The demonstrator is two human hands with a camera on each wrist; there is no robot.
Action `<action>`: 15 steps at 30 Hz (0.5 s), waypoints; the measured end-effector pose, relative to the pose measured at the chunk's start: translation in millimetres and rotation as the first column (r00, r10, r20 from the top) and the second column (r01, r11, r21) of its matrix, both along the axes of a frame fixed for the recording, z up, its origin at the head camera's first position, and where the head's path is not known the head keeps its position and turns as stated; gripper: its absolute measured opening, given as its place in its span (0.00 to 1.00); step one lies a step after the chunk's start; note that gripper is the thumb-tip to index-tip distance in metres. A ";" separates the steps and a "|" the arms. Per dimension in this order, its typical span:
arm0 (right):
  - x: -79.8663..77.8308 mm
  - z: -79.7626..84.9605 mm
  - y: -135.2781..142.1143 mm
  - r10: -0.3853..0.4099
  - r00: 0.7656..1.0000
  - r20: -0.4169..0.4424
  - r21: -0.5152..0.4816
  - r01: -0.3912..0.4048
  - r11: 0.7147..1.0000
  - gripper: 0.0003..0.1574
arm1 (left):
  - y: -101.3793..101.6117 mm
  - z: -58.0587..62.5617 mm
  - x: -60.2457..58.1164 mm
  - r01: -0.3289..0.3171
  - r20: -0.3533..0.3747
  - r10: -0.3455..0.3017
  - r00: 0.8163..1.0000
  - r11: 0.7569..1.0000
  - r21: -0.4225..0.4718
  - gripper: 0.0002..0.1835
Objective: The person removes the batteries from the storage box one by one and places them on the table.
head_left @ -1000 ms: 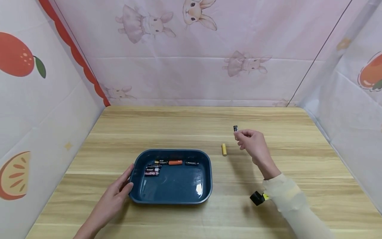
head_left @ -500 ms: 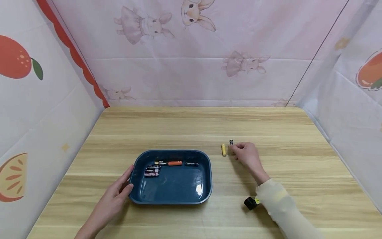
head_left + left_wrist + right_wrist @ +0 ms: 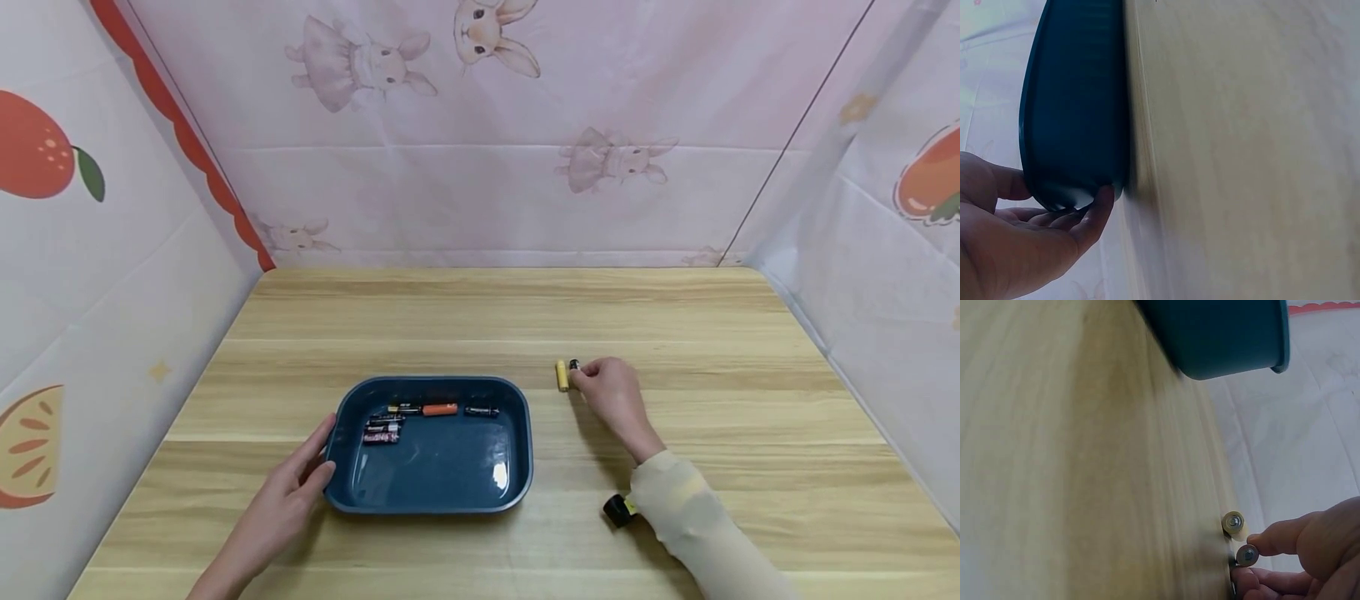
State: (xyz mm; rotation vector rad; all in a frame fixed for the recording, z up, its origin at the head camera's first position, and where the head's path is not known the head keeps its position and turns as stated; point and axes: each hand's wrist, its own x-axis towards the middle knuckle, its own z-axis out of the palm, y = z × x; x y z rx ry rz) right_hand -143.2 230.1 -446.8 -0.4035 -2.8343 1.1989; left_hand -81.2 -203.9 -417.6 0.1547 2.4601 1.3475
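My left hand [image 3: 281, 492] rests against the left end of a dark blue tray [image 3: 442, 504]. In the left wrist view, its fingers [image 3: 1094, 219] touch the outer wall and the thumb lies at the rim. Several batteries lie in the tray along its far and left sides, among them an orange one [image 3: 440, 409]. My right hand [image 3: 615, 400] pinches a black battery [image 3: 574, 365] between thumb and fingers, close over the table. Just left of it a yellow battery [image 3: 562, 376] lies on the table. In the right wrist view the held battery's end [image 3: 1247, 555] shows beside the yellow battery [image 3: 1233, 522].
A black object [image 3: 618, 510] with a yellow part shows by the right cuff. The wooden table [image 3: 420, 308] is enclosed at the back and sides by printed cloth [image 3: 465, 200].
My right hand has moved down and left with the black battery, bringing it beside the yellow one. The left hand and the tray have stayed in place.
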 end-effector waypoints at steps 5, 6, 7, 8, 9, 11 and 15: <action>-0.9 0.0 -2.8 -0.007 1.000 0.015 0.018 0.007 1.000 0.15 | 0.0 -0.6 -0.2 -0.003 -0.001 0.003 1.000 1.000 0.002 0.33; -1.0 0.0 -3.1 -0.008 1.000 0.017 0.020 0.007 1.000 0.15 | 0.0 -0.5 -0.1 -0.004 0.000 0.004 1.000 1.000 0.001 0.33; -1.2 0.0 -3.3 -0.007 1.000 0.018 0.021 0.007 1.000 0.15 | 0.0 -0.5 -0.1 -0.005 0.000 0.005 1.000 1.000 0.001 0.33; -1.3 0.0 -3.5 -0.007 1.000 0.019 0.023 0.007 1.000 0.15 | 0.0 -0.4 -0.1 -0.006 0.001 0.006 1.000 1.000 0.002 0.33; -1.4 0.0 -3.6 -0.008 1.000 0.019 0.025 0.007 1.000 0.15 | 0.0 -0.3 -0.1 -0.006 0.002 0.006 1.000 1.000 0.002 0.33; -1.4 -0.1 -3.8 -0.010 1.000 0.019 0.029 0.009 1.000 0.15 | 0.1 0.0 0.0 -0.005 0.001 0.005 1.000 1.000 0.004 0.33; -1.2 -0.8 -3.7 -0.012 1.000 0.013 0.036 0.011 0.999 0.15 | 0.2 0.4 0.2 -0.002 -0.006 0.002 1.000 1.000 0.006 0.33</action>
